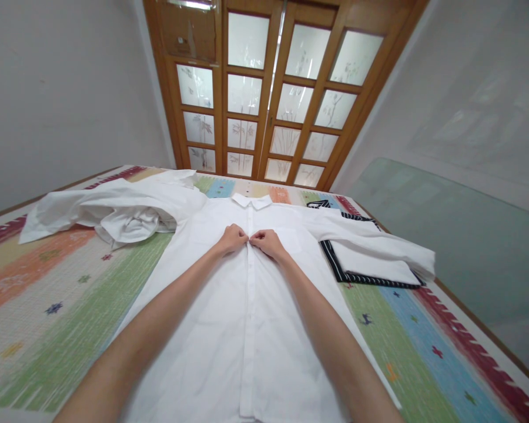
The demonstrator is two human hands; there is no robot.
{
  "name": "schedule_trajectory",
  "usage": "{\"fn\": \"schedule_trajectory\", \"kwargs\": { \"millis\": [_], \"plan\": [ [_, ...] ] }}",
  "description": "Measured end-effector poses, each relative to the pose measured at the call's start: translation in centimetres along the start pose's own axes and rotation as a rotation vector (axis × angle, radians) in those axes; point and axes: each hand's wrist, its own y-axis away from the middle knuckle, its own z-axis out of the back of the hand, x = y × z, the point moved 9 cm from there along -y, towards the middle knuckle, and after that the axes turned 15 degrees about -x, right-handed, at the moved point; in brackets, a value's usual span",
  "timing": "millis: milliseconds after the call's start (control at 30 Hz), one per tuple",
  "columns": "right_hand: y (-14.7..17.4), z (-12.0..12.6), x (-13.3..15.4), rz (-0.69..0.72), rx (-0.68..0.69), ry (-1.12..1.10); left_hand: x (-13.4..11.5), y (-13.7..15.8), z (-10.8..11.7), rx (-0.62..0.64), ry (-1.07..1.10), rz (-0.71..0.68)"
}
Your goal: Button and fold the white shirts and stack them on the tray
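Note:
A white button-up shirt [203, 329] lies front side up, its collar [258, 203] at the far end. Both sleeves spread out to the sides. My left hand [233, 238] pinches the front placket [248, 329] a little below the collar. From the other side my right hand [267, 241] grips the same strip, its fingertips almost meeting those of the left. Whatever small part lies between the fingers, perhaps a button, is too hidden to make out. Below the hands the placket runs straight down between my forearms.
Crumpled white cloth [132, 226] lies at the left by the sleeve. Under the right sleeve is a folded black striped cloth [335, 264] with white fabric. A colourful striped cover [114, 305] lies beneath everything. Wooden glazed doors [268, 120] stand behind, with walls at both sides.

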Motion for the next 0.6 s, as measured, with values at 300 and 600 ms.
{"fn": "schedule_trajectory", "kwargs": {
  "millis": [300,600],
  "plan": [
    [0.0,0.0,-0.1,-0.007,0.007,-0.012,-0.6,0.1,0.1,0.02,-0.029,-0.016],
    [0.2,0.1,0.1,-0.008,0.019,-0.004,-0.9,0.5,1.0,-0.001,-0.056,-0.013]
  ]
}}
